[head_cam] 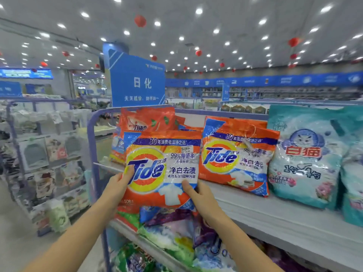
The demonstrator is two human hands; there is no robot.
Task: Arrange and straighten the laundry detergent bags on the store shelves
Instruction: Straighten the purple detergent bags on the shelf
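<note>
I see a grey shelf (pixel 275 216) in a bright store, with spotlights overhead, red lanterns (pixel 140 21) hanging and a blue sign (pixel 137 81) behind. I count 2 Tide fronts. The held Tide bag (pixel 163 169) is up before the shelf's left end, and the 2nd Tide bag (pixel 235 158) leans on the shelf beside it. My left hand (pixel 117 185) pinches its lower left edge and my right hand (pixel 200 195) its lower right, both thumbs on the front. An orange bag (pixel 149 119) stands behind, partly hidden. 1 teal bag (pixel 302 158) stands right, with more cut off. Mixed bags (pixel 172 232) crowd the lower tier, and a rack (pixel 45 154) stands left.
</note>
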